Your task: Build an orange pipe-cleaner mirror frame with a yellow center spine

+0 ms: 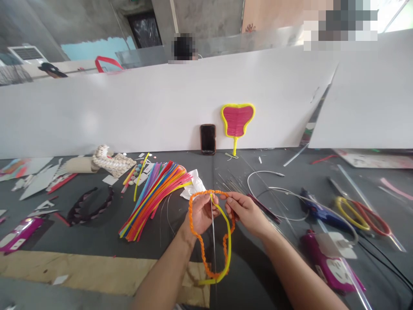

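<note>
My left hand (204, 213) is closed around the top of a frame of twisted orange pipe cleaner (202, 247), bent into a loop that narrows lower down. A thin metal wire (214, 241) runs straight down through the loop's middle. From the top a yellow pipe cleaner (229, 241) curves down the right side and bends left at the bottom. My right hand (242, 210) pinches the frame's upper right edge between thumb and fingers. A finished-looking fan shape (238, 121), magenta with a yellow rim and handle, leans on the white partition ahead.
Left of my hands lies a bundle of coloured pipe cleaners (155, 198), with a dark braided headband (92, 206) beyond it. A phone (208, 138) leans against the partition (145, 112). At right are a blue glue gun (322, 211), scissors (364, 213) and a purple power strip (332, 267).
</note>
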A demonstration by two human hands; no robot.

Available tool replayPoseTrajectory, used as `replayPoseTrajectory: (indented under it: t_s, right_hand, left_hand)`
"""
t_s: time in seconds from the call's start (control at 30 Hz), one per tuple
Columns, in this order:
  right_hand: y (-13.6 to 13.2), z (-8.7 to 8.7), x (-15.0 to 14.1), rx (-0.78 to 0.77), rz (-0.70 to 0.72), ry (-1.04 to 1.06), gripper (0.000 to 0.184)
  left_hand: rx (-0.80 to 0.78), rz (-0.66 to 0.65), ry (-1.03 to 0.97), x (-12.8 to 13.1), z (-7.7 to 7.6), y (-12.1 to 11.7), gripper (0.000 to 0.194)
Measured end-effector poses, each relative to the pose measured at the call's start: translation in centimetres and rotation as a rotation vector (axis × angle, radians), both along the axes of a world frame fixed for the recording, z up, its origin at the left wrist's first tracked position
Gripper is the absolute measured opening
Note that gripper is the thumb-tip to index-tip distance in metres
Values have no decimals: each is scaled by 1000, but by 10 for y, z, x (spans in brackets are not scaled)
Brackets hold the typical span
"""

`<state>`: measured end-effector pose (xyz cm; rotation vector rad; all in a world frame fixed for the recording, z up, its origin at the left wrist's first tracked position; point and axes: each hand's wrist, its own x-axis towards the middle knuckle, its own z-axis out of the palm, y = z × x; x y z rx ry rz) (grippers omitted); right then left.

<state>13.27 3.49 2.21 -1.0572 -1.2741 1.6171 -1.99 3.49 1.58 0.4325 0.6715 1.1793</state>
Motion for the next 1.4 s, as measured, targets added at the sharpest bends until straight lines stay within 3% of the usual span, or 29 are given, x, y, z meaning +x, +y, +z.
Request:
replayPoseTrajectory:
  t_s: [0.2,0.4,0.47,0.57,0.67,0.83,0.97,1.2,1.4]
  right_hand:
    - [-1,2,1,31,-56,-35,34]
    - [2,7,12,21,-83,-101,32]
    - [3,7,14,9,-58,-121,29]
    - [3,6,13,7,-20,-149,26]
    - [2,5,12,37,-11,-171,26]
    - [3,5,11,65,-48,-156,30]
    - [4,7,12,97,-100,-141,33]
    - [15,26,12,168,-167,-121,36]
    - [29,43,8,289,-79,-172,32]
  left_hand:
    - [-99,68,10,4,-4,3,12]
    - [-150,91,137,-27,-6,19,16]
    - [-58,15,235,-39,0,19,26]
    - [158,-24,497,-47,9,15,27]
    - [322,-36,729,-45,17,12,24]
    - [463,-57,924,-39,34,19,20]
    - [685,-114,1135,-36,50,28,14]
    - [890,-109,1454,-31,68,38,19]
    - [958,39,1619,-36,74,32,17]
